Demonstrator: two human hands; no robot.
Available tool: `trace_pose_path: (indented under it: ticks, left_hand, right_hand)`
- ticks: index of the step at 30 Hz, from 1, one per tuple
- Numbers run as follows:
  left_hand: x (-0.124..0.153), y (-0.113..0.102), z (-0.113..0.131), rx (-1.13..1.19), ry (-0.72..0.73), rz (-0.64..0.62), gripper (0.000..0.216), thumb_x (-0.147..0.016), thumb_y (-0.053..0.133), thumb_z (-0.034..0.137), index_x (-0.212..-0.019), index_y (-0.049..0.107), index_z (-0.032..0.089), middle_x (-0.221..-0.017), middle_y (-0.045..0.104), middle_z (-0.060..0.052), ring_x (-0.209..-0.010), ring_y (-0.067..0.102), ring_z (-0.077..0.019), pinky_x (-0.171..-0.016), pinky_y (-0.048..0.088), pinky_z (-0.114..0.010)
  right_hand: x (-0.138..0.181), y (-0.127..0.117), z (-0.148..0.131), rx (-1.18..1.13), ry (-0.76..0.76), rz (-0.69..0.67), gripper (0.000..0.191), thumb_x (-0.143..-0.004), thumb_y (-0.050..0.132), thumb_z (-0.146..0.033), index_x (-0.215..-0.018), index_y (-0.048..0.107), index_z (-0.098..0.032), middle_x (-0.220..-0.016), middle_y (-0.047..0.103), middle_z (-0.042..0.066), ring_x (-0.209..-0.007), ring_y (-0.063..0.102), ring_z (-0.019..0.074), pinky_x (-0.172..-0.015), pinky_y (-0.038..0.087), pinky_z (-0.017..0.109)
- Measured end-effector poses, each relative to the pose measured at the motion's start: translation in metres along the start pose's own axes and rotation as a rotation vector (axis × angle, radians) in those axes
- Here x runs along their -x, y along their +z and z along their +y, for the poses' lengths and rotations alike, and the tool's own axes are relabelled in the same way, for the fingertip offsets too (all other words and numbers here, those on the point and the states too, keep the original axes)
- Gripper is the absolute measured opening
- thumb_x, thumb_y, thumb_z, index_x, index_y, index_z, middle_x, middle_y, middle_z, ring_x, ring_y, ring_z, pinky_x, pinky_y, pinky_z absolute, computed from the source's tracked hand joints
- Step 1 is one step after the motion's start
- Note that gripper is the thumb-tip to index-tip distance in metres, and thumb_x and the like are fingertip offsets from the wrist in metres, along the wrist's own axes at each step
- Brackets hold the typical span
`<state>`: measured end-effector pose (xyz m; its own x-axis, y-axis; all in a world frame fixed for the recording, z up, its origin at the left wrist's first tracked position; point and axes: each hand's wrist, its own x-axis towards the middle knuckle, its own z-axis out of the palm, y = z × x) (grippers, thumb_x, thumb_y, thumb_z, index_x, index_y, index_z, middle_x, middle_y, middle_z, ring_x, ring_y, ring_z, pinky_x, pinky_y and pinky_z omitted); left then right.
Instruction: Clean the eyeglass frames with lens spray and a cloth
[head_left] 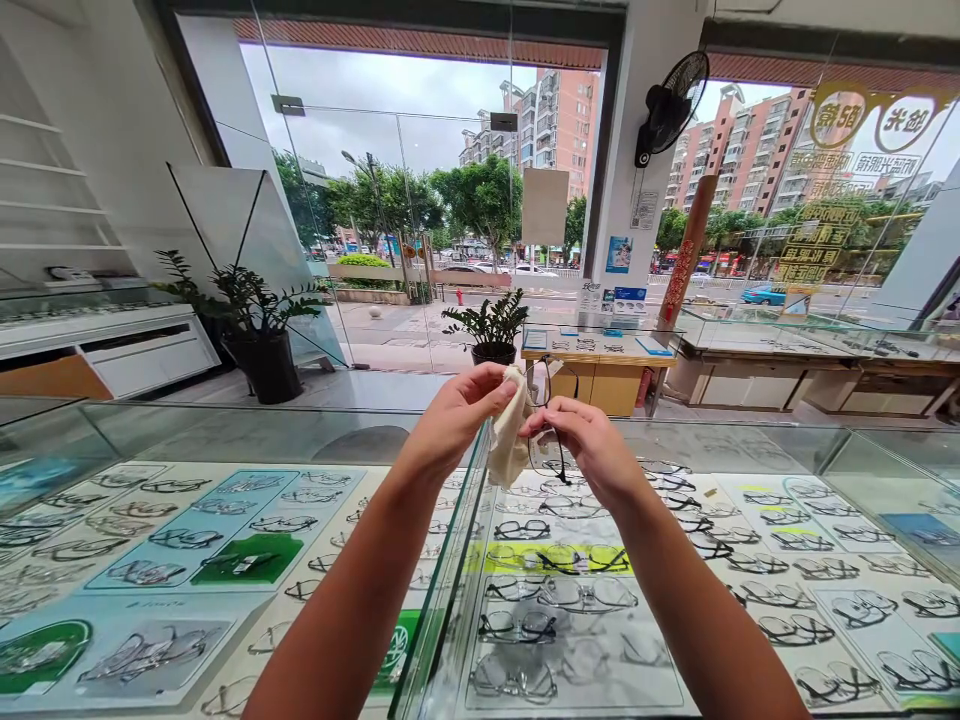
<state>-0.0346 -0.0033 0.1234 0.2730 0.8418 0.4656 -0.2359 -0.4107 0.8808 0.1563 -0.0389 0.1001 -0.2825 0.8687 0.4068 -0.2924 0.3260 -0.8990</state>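
Observation:
Above the glass counter, my left hand [466, 400] pinches a cream-coloured cloth [509, 445] between thumb and fingers, and the cloth hangs down. Close beside it, my right hand [583, 437] grips a pair of thin dark-framed eyeglasses [557, 460]. The glasses are tilted upright, one rim above the fingers and one below. The cloth overlaps the near side of the frame; whether it touches a lens I cannot tell. Beneath my hands, rows of eyeglasses [523, 531] lie inside the glass display case [480, 560].
Display cases with many frames spread left and right, their glass edges near my forearms. Beyond stand potted plants [491, 325] [259, 330], a wooden cabinet [611, 385] with glasses on top, and glass doors to the street. A black fan [671, 105] is mounted on the pillar.

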Motion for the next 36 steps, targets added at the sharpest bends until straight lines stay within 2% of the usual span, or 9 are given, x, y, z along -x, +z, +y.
trace_pose_path:
  ticks: [7,13,15,19,22,27,32,36]
  left_hand:
    - [0.000,0.010,-0.004,-0.063,0.041,0.031,0.036,-0.077,0.089,0.048,-0.090,0.072,0.019,-0.083,0.067,0.000,-0.074,0.057,-0.0126,-0.072,0.047,-0.026]
    - [-0.002,0.009,-0.007,-0.119,0.043,0.109,0.047,-0.071,0.093,0.049,-0.085,0.058,0.021,-0.081,0.060,0.003,-0.072,0.053,-0.0113,-0.068,0.043,-0.024]
    - [-0.003,0.004,-0.006,-0.201,-0.034,0.066,0.050,-0.072,0.089,0.058,-0.084,0.059,0.021,-0.078,0.060,0.003,-0.070,0.053,-0.0123,-0.066,0.043,-0.026]
    - [-0.002,-0.004,0.000,-0.307,-0.164,-0.166,0.057,-0.082,0.074,0.074,-0.074,0.063,0.019,-0.067,0.060,0.000,-0.063,0.050,-0.0133,-0.061,0.039,-0.028]
    - [0.000,-0.001,0.002,-0.169,-0.165,-0.255,0.052,-0.087,0.073,0.069,-0.076,0.066,0.018,-0.064,0.063,0.000,-0.060,0.053,-0.0134,-0.061,0.040,-0.028]
    - [0.003,0.012,0.000,0.104,-0.140,-0.181,0.036,-0.088,0.082,0.050,-0.094,0.069,0.017,-0.065,0.064,0.002,-0.055,0.052,-0.0103,-0.061,0.044,-0.026]
    - [0.003,0.015,-0.001,0.206,-0.165,-0.277,0.035,-0.090,0.081,0.044,-0.101,0.066,0.015,-0.062,0.064,0.000,-0.055,0.059,-0.0132,-0.064,0.050,-0.027]
    - [0.003,0.015,-0.004,0.235,-0.148,-0.253,0.034,-0.090,0.081,0.043,-0.103,0.066,0.014,-0.061,0.065,0.000,-0.054,0.058,-0.0127,-0.061,0.050,-0.026]
  right_hand:
    - [-0.001,0.000,0.002,0.017,-0.005,-0.085,0.027,-0.093,0.068,-0.044,-0.081,0.075,-0.022,-0.086,0.076,0.004,-0.089,0.065,0.0205,-0.092,0.046,0.035]
    - [0.000,-0.001,0.001,0.022,-0.019,-0.117,0.027,-0.094,0.068,-0.042,-0.078,0.074,-0.022,-0.085,0.076,0.005,-0.091,0.066,0.0217,-0.093,0.047,0.036]
    - [0.000,-0.002,0.000,0.019,-0.029,-0.127,0.026,-0.095,0.067,-0.041,-0.078,0.074,-0.022,-0.085,0.077,0.004,-0.091,0.066,0.0217,-0.094,0.047,0.036]
    - [0.001,-0.002,0.000,0.035,-0.033,-0.156,0.027,-0.095,0.067,-0.042,-0.079,0.075,-0.022,-0.087,0.076,0.004,-0.092,0.066,0.0218,-0.093,0.047,0.036]
    - [0.002,-0.001,-0.001,0.013,-0.011,-0.159,0.027,-0.094,0.069,-0.044,-0.080,0.076,-0.022,-0.089,0.077,0.005,-0.091,0.066,0.0216,-0.090,0.047,0.035]
    - [0.002,-0.002,-0.002,0.030,0.024,-0.131,0.027,-0.093,0.068,-0.045,-0.083,0.077,-0.022,-0.090,0.078,0.006,-0.085,0.060,0.0211,-0.081,0.044,0.034]
    - [0.000,-0.005,-0.001,0.037,0.032,-0.144,0.024,-0.093,0.067,-0.041,-0.084,0.077,-0.022,-0.090,0.079,0.007,-0.089,0.060,0.0214,-0.089,0.042,0.036]
    - [-0.002,-0.008,0.000,0.080,0.039,-0.144,0.022,-0.090,0.069,-0.040,-0.083,0.081,-0.022,-0.090,0.077,0.005,-0.089,0.061,0.0208,-0.095,0.043,0.037]
